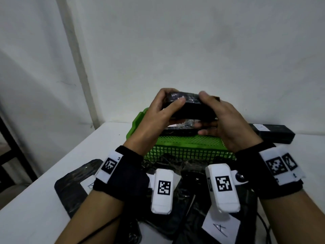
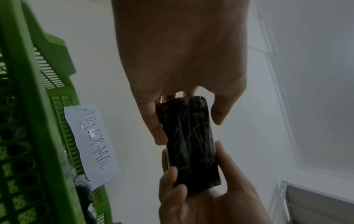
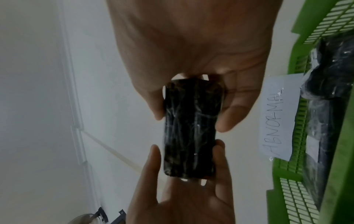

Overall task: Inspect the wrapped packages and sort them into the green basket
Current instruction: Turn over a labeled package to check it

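Showing only in wrist views: "ABNORMAL" label [image 2: 91,141] on green basket [image 2: 25,106].

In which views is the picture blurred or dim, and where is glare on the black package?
Head view: sharp wrist markers, straight wall lines bent by the wide lens. Left wrist view: dim, soft; the black plastic-wrapped package shows faint streaks. Right wrist view: also soft, white glare lines on the wrap, the near right hand blurred.

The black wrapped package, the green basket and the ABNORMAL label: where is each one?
black wrapped package [image 3: 191,128]: right wrist view, middle of its wrinkled face.
green basket [image 1: 190,152]: head view, near mesh wall.
ABNORMAL label [image 2: 91,142]: left wrist view, middle of the paper.
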